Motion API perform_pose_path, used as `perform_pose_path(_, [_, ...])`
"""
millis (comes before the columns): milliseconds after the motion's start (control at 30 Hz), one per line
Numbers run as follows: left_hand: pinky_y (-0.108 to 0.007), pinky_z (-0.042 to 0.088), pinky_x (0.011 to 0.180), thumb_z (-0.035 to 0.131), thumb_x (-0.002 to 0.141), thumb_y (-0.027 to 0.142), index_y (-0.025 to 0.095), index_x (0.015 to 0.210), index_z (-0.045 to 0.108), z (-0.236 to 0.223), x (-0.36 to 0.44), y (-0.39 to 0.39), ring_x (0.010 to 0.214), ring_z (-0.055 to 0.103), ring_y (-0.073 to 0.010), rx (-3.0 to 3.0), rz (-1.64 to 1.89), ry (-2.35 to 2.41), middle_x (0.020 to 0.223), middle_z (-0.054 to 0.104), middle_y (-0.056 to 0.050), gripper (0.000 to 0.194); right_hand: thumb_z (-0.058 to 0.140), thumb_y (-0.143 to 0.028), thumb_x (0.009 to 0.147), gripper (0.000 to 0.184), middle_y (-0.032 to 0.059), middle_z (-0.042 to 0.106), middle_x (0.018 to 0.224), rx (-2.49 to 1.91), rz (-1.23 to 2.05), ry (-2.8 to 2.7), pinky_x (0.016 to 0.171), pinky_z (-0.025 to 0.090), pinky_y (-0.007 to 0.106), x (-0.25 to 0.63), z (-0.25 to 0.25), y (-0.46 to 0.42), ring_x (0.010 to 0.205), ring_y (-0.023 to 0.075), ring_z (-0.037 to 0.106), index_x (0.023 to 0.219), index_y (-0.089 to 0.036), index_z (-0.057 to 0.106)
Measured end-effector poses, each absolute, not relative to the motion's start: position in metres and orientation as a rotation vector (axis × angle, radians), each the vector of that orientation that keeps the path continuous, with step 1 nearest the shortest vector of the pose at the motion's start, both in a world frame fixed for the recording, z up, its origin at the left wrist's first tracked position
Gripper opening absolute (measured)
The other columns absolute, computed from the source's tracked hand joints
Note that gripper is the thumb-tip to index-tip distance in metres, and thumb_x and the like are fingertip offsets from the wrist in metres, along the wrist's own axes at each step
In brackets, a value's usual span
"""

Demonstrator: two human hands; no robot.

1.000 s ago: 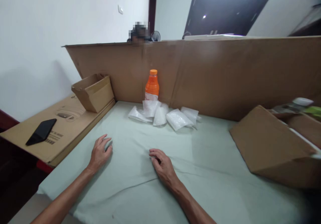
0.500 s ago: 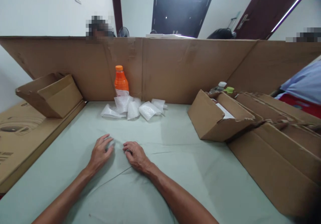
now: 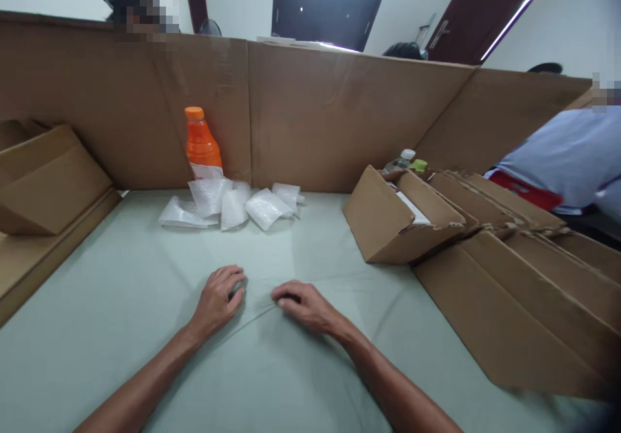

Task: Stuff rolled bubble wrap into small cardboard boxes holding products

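Note:
My left hand rests on the pale green tablecloth, its fingers curved and the thumb apart from them. Nothing shows in its grasp. Just to the right, my right hand hovers at or touches the cloth, fingers loosely bent, with a dark gap between thumb and forefinger and no object visible there. A thin crease in the cloth runs between the two hands. Beyond them lie several bubble-wrap pouches, close against an orange bottle with an orange cap.
A cardboard partition closes off the table's far side. Open cardboard boxes line the right, with a clear bottle behind. At left, another box sits on a flat carton. A person's blue sleeve shows at far right.
The view has turned rightward and tipped down a little, so the things appear further left. Both hands have shifted right over the cloth, still apart from each other.

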State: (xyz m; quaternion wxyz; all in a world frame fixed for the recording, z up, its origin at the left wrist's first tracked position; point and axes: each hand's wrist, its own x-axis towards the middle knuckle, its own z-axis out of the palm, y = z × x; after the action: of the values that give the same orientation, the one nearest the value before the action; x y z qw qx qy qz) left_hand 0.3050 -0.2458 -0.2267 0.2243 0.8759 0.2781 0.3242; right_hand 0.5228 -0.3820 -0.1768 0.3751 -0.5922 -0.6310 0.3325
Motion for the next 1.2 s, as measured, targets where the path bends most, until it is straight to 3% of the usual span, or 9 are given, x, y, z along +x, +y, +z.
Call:
perform_pose_path(133, [-0.049,0.052,0.094,0.054,0.086,0.025,0.027,0.101,0.071,-0.227,0.305,-0.247,0.109,0.065,-0.0286,2.478,0.893,0.771,0.113,0.073,-0.008,0.023,0.055,-0.026,0.087,0.024,0.0043,0.077,0.094,-1.790,0.572,-1.438,0.077,0.056,0.031,0.579,-0.179,-0.382,0.086,0.0204,0.071,0.097,-0.021,0.076])
perform_pose_path(333, [-0.050,0.052,0.094,0.052,0.088,0.026,0.029,0.101,0.071,-0.230,0.306,-0.248,0.110,0.065,-0.0294,2.536,0.893,0.788,0.113,0.073,-0.007,0.023,0.052,-0.020,0.084,0.024,0.0107,0.073,0.113,-1.960,0.251,-1.323,0.100,0.047,0.042,0.624,-0.196,-0.371,0.110,0.0248,0.065,0.093,-0.019,0.074])
perform_pose_path(500, [-0.050,0.052,0.093,0.054,0.087,0.026,0.030,0.101,0.071,-0.229,0.307,-0.247,0.108,0.065,-0.0298,2.536,0.899,0.791,0.112,0.073,-0.006,0.022,0.056,-0.018,0.083,0.020,0.0074,0.071,0.116,-2.044,0.156,-1.356,0.102,0.044,0.042,0.634,-0.206,-0.366,0.112,0.0242,0.062,0.090,-0.023,0.074])
perform_pose_path(733, [-0.049,0.053,0.090,0.053,0.089,0.025,0.029,0.101,0.069,-0.229,0.308,-0.247,0.106,0.066,-0.0288,2.581,0.927,0.774,0.111,0.073,-0.007,0.021,0.056,-0.020,0.084,0.023,0.0152,0.053,0.143,-2.274,-0.030,-1.190,0.104,0.037,0.054,0.668,-0.213,-0.365,0.127,0.0342,0.048,0.100,-0.019,0.074])
perform_pose_path(1033, [-0.043,0.050,0.091,0.053,0.092,0.017,0.020,0.105,0.067,-0.225,0.313,-0.241,0.105,0.063,-0.0251,2.621,0.961,0.700,0.110,0.071,-0.009,0.019,0.053,-0.021,0.086,0.028,0.0102,0.063,0.134,-2.308,-0.071,-1.239,0.103,0.038,0.045,0.677,-0.218,-0.349,0.125,0.0283,0.053,0.108,-0.021,0.071])
perform_pose_path(1200, [-0.042,0.049,0.089,0.054,0.092,0.018,0.021,0.104,0.066,-0.223,0.316,-0.239,0.103,0.064,-0.0247,2.617,0.960,0.697,0.108,0.070,-0.008,0.018,0.053,-0.023,0.087,0.029,0.0131,0.056,0.142,-2.311,-0.079,-1.231,0.101,0.039,0.048,0.680,-0.221,-0.349,0.125,0.0312,0.052,0.109,-0.021,0.071])
